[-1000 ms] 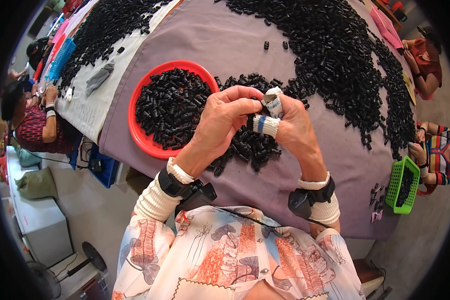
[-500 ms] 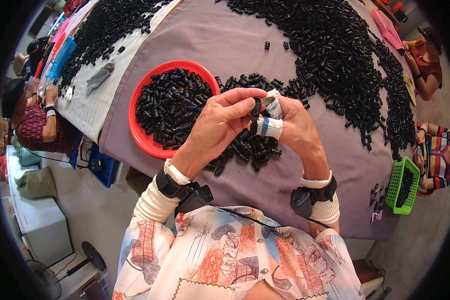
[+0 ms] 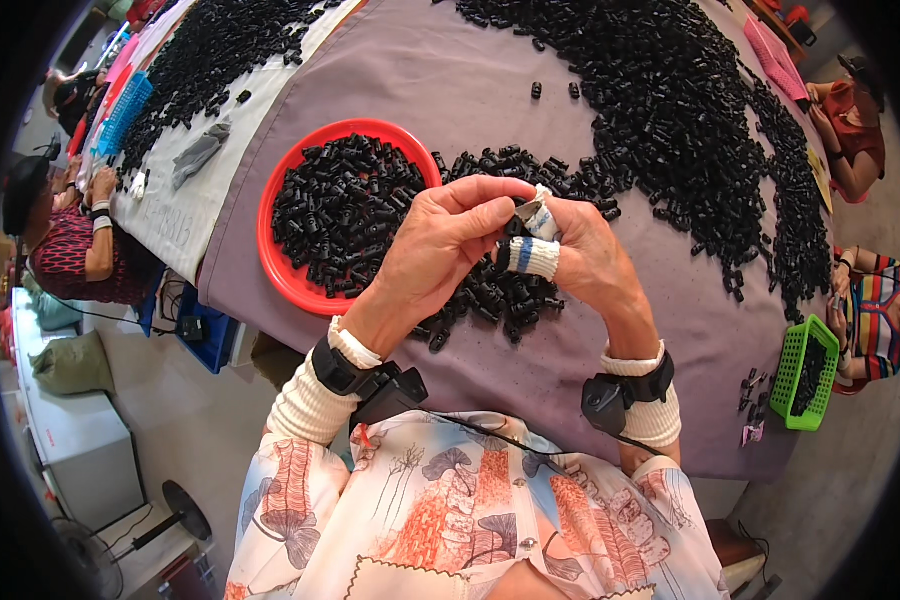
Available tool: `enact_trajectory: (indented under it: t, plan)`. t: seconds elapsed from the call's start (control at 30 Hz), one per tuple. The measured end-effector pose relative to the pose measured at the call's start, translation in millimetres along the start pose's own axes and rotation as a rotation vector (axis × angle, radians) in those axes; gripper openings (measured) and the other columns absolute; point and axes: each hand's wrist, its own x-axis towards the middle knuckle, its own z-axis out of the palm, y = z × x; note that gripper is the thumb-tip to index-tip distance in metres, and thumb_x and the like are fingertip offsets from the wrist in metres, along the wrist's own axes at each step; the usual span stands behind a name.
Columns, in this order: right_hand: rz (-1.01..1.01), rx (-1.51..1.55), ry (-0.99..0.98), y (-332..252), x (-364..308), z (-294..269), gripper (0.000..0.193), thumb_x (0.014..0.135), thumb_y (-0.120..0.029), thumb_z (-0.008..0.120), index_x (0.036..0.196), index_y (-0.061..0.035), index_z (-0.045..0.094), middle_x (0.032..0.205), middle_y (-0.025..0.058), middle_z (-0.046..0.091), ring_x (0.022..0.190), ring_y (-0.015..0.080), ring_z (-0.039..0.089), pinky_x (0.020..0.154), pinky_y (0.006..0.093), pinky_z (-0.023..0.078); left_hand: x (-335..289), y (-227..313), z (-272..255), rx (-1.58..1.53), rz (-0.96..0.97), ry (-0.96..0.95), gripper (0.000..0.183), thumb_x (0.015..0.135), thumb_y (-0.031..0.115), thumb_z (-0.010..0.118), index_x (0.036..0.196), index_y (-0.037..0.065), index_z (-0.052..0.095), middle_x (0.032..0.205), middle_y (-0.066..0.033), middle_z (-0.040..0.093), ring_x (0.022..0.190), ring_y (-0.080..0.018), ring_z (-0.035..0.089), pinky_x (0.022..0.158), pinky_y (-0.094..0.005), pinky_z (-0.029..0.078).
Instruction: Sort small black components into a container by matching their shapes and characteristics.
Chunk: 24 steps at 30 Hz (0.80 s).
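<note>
In the head view, the left hand [image 3: 422, 248] seems to pinch a black part [image 3: 516, 228] between thumb and forefinger, above the loose pile [image 3: 510, 302]. The right hand [image 3: 598, 262] curls beside it; its hold is hidden. A slack pinch could drop the part among lookalikes.

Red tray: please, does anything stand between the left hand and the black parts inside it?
Only the rim of the red tray lies between, on the side near the left hand; no other object visibly blocks the black parts inside.
</note>
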Motion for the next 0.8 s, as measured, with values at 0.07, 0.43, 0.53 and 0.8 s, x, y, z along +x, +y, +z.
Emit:
enact_trajectory:
  t: [0.07, 0.43, 0.53, 0.8]
  plan:
    - [-0.023, -0.029, -0.012, 4, 0, 0, 0.031, 0.071, -0.026, 0.07, 0.077, 0.0012, 0.056, 0.059, 0.0031, 0.05, 0.055, 0.0113, 0.045, 0.053, 0.0293, 0.04, 0, -1, 0, 0.015, 0.013, 0.014, 0.024, 0.089, 0.01, 0.055, 0.11, -0.003, 0.057, 0.096, -0.0088, 0.063, 0.085, -0.0125, 0.062, 0.076, -0.0265, 0.053]
    - [0.034, 0.0, 0.044, -2, 1, -7, 0.034, 0.077, -0.031, 0.069, 0.093, -0.0018, 0.061, 0.061, 0.0005, 0.051, 0.051, 0.0095, 0.047, 0.049, 0.027, 0.039, -32, 34, -61, 0.85, 0.318, 0.494, 0.019, 0.083, 0.006, 0.061, 0.101, 0.001, 0.065, 0.087, -0.0026, 0.062, 0.077, -0.0081, 0.058, 0.069, -0.0221, 0.048]
    - [0.133, 0.125, 0.131, -6, 0, -8, 0.021, 0.082, -0.027, 0.062, 0.085, -0.0063, 0.057, 0.052, -0.0048, 0.045, 0.04, 0.0026, 0.04, 0.036, 0.0179, 0.031, -42, 29, -75, 1.097, 0.421, 0.642, 0.017, 0.082, 0.006, 0.062, 0.098, 0.003, 0.066, 0.084, -0.002, 0.061, 0.076, -0.0086, 0.058, 0.069, -0.0227, 0.048]
    - [0.184, 0.039, 0.096, -1, -6, -12, 0.026, 0.082, -0.025, 0.064, 0.087, -0.0005, 0.058, 0.053, -0.0023, 0.046, 0.042, 0.0054, 0.043, 0.038, 0.0226, 0.034, -14, -43, -37, 1.609, 0.494, 0.079, 0.014, 0.071, 0.006, 0.067, 0.084, 0.002, 0.062, 0.08, -0.0111, 0.054, 0.082, -0.0292, 0.052, 0.073, -0.0372, 0.044]
